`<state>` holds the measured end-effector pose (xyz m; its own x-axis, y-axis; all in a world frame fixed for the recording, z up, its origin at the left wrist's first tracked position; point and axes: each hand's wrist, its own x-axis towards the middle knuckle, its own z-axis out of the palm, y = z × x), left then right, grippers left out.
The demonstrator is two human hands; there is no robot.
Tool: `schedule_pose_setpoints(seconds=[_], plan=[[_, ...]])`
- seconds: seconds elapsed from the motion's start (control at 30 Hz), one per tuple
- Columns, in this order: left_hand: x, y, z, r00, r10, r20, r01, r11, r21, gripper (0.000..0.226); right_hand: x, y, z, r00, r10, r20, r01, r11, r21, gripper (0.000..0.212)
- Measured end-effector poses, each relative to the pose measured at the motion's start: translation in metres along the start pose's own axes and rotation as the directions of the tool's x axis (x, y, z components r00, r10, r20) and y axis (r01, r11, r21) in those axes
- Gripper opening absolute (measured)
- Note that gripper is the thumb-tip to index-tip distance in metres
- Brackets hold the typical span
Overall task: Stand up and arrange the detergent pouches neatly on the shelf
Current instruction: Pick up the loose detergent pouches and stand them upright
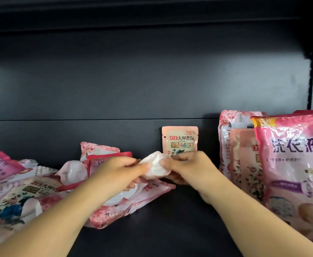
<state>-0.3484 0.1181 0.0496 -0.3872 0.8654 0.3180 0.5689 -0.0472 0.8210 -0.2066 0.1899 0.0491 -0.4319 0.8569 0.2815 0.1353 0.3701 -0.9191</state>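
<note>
I am holding a small pale pouch (pixel 156 166) between both hands, just above the dark shelf (pixel 170 229). My left hand (pixel 122 170) is gripping its left edge, with the thumb lying across the top and the other fingers curled underneath; my right hand (pixel 186 166) is pinching its right edge, fingertips pressed together on the film. The two sets of fingertips are almost meeting across the pouch, which is showing its whitish underside or bottom fold toward me; I cannot tell which.

Just behind my right fingertips, a small pink sachet (pixel 179 140) is standing upright against the black back panel (pixel 133 80), its printed face toward me and its lower edge hidden by my knuckles.

Below and left of my left fingers, a large rose-patterned pouch (pixel 126 204) is lying flat, running under my left wrist. Further left of that hand, a loose pile of fallen pouches (pixel 18 188) is overlapping in a heap, one with a pale base turned up just beside my left knuckles.

Well right of my right fingers, a big pink pouch (pixel 296 164) with bold purple characters is standing upright at the front. Behind it, slightly nearer my right hand, two more floral pouches (pixel 240 154) are standing, touching one another.
</note>
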Motion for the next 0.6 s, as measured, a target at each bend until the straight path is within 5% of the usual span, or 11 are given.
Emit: schedule_pose_setpoints(seconds=[0.1, 0.37, 0.47, 0.6], plan=[[-0.001, 0.002, -0.003, 1.000, -0.002, -0.002, 0.002, 1.000, -0.012, 0.027, -0.001, -0.003, -0.002, 1.000, -0.011, 0.002, 0.011, 0.997, 0.076, 0.014], [-0.002, 0.000, -0.005, 0.982, 0.177, -0.059, -0.148, 0.931, 0.332, 0.039, 0.000, -0.005, 0.002, 1.000, 0.023, 0.003, -0.024, 0.993, 0.114, 0.019], [-0.003, 0.005, -0.009, 0.967, 0.233, -0.107, -0.173, 0.901, 0.399, 0.026, -0.001, -0.009, -0.006, 0.986, -0.154, -0.063, 0.135, 0.962, -0.239, 0.024], [0.002, 0.006, -0.020, 0.943, 0.314, -0.109, -0.220, 0.836, 0.502, 0.034, -0.001, -0.015, -0.003, 0.926, -0.370, -0.072, 0.259, 0.765, -0.590, 0.008]])
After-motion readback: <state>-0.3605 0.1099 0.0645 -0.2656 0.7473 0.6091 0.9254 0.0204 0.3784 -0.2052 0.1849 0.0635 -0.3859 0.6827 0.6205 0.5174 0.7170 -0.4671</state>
